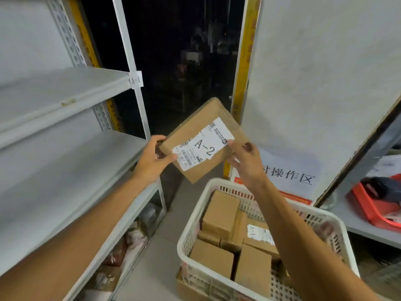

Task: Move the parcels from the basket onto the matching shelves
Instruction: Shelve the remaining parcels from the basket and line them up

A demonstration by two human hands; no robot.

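The white metal shelving [65,161] stands to the left of the left hand [152,158], and its boards reach from above this hand down to below the forearm; a paper tag "A-1" [136,81] sits on the post above and slightly left of the hand. Below the right hand [246,165], under its forearm, is the white perforated basket [184,235] with several brown cardboard parcels [219,211] inside, one of them with an "A-1" label [259,234]. Between the two hands, raised above the basket, is the held parcel [204,140], a flat brown box. Its long axis goes from the left hand, low and near, up and away to the right, and its broad face is turned to the camera. The left hand grips the near-left corner, thumb on the face and fingers curled behind. The right hand pinches the lower-right edge, thumb at the label's end. The white label [202,146] reads "A-2", and its length follows the box's long axis.
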